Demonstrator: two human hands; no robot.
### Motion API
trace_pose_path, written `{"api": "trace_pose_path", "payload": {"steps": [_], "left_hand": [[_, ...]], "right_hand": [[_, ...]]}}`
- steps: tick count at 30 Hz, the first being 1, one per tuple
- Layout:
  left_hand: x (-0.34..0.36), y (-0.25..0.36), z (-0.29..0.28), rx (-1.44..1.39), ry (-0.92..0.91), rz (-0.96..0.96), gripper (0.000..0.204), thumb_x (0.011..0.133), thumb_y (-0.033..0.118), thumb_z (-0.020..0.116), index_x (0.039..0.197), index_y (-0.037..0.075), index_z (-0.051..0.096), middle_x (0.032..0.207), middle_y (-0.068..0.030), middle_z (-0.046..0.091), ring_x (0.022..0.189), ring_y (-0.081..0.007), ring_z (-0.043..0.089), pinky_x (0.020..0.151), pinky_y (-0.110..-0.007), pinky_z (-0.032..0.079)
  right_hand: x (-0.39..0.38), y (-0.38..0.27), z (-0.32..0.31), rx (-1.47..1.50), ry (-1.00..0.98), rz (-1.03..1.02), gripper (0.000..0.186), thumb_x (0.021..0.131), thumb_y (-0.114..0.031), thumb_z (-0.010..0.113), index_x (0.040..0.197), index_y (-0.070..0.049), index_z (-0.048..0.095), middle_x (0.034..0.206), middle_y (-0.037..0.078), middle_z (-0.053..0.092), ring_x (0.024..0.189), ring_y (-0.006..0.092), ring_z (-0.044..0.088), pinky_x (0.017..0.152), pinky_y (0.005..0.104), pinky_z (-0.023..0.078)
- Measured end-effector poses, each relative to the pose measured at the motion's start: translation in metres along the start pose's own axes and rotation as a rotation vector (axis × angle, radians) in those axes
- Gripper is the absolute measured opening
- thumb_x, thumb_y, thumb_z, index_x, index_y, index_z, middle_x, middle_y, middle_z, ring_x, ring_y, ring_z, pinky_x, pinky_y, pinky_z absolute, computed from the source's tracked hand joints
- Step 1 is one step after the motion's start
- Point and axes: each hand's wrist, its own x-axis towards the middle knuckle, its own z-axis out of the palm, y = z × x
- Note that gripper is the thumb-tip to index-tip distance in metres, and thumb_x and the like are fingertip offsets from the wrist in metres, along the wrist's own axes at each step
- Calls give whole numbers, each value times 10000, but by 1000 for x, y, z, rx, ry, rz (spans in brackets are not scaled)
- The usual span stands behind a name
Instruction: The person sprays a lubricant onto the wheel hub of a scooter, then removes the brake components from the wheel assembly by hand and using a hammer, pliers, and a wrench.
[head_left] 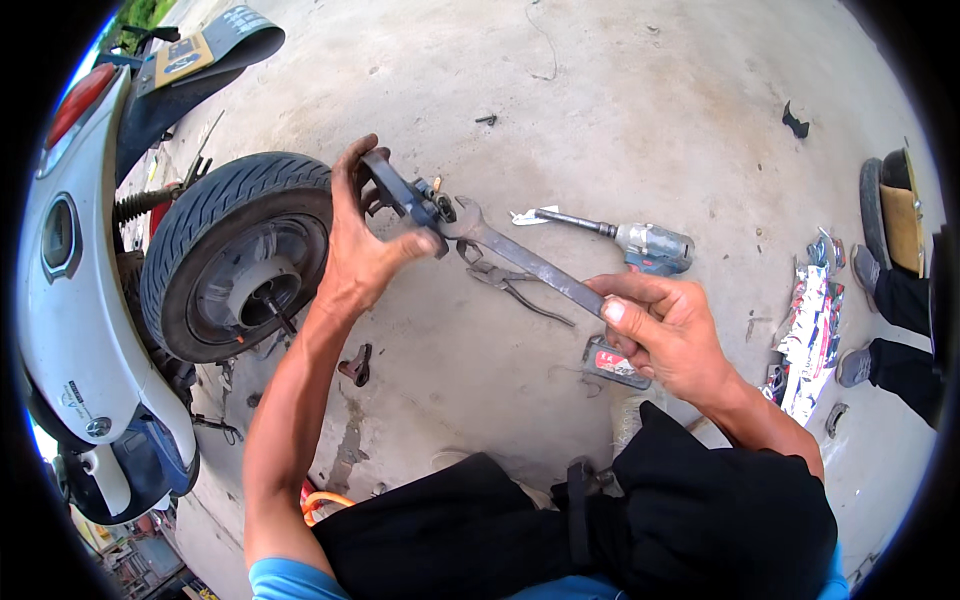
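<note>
My left hand (pixel 358 250) grips a dark metal part (pixel 400 190), seen nearly edge-on, with a bolt-like fitting at its side. I cannot make out exactly what kind of part it is. In my right hand (pixel 665 335) is a long open-end wrench (pixel 540 268), held near its lower end between thumb and fingers. Its jaw meets or lies very close to the fitting; contact is hard to tell. Beneath the wrench, a pair of pliers (pixel 510 283) rests on the ground. A motorbike wheel (pixel 235 258) with a bare axle stands just left of my left hand.
A white scooter body (pixel 85 280) fills the left side. On the concrete lie an impact wrench (pixel 652 247) with a long socket, a battery pack (pixel 612 362) and a small rusty bracket (pixel 355 366). A crumpled plastic wrapper (pixel 808 345) lies near another person's legs (pixel 905 375) at right.
</note>
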Motion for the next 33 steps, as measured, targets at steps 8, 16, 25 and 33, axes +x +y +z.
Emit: {"api": "trace_pose_path", "payload": {"steps": [8, 16, 25, 33], "left_hand": [[-10, -26, 12, 242, 12, 180, 1419, 504, 310, 1000, 1603, 122, 122, 1536, -199, 233, 1414, -403, 390, 1171, -544, 437], [-15, -35, -11, 489, 62, 469, 1251, 539, 238, 951, 1556, 110, 235, 1497, -202, 289, 1409, -383, 374, 1162, -507, 404], [-18, -34, -2, 538, 66, 563, 1222, 490, 224, 980, 1514, 201, 314, 1427, -204, 291, 1287, -417, 461, 1009, -519, 534], [-13, -28, 4, 753, 110, 479, 1209, 501, 239, 976, 1528, 207, 341, 1404, -247, 325, 1282, -442, 416, 1022, -555, 467]], "right_hand": [[4, 6, 9, -185, -35, -56, 387, 1024, -148, 649, 1329, 85, 604, 708, 0, 526, 610, 59, 449, 529, 251, 369], [5, -13, -17, -397, -113, 25, 397, 985, -190, 702, 1295, 56, 675, 725, 3, 618, 643, 48, 513, 563, 246, 400], [15, -19, -14, -436, -116, 31, 381, 993, -168, 682, 1302, 55, 671, 705, -14, 587, 627, 50, 498, 548, 257, 391], [11, 15, 20, -564, 68, -230, 360, 1006, -125, 633, 1333, 24, 645, 668, 98, 523, 606, 86, 478, 566, 297, 421]]}}
